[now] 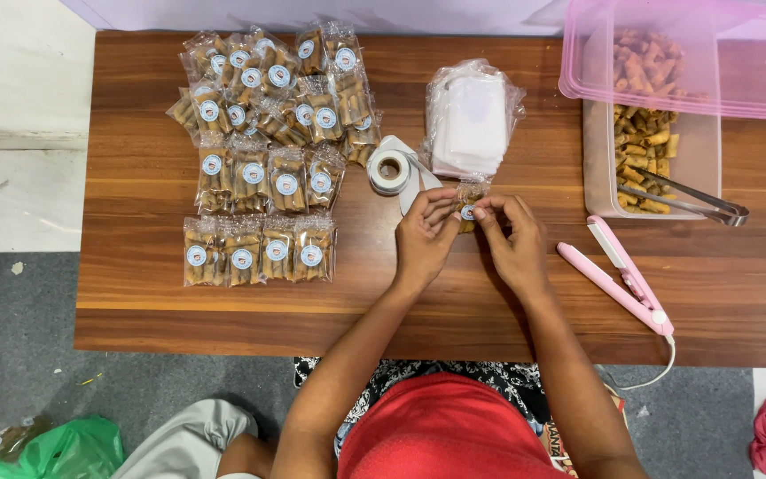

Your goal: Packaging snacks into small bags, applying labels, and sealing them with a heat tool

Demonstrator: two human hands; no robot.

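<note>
a small clear packet of rolled snacks (467,211) sits between the two hands, low over the middle of the wooden table (135,293), a round sticker showing on its front. the left hand (425,238) has its fingers pinched narrow on the packet's left edge, and the right hand (514,241) has its fingers curled close on the right edge (so both are holding the same packet). just beyond the left hand lies a roll of white sticker tape (389,170) with a loose tail, and behind the packet rests a stack of empty clear bags (472,120). to the left, well apart, finished packets (268,151) lie in rows and a looser heap, each with a round label. to the right a pink heat sealer (618,279) lies slantwise on the table, its cord running off the near edge. further back stands a clear tub of loose snack rolls (644,151), metal tongs (689,200) resting in it, and its pink lid (680,58) tilted over the far end.
</note>
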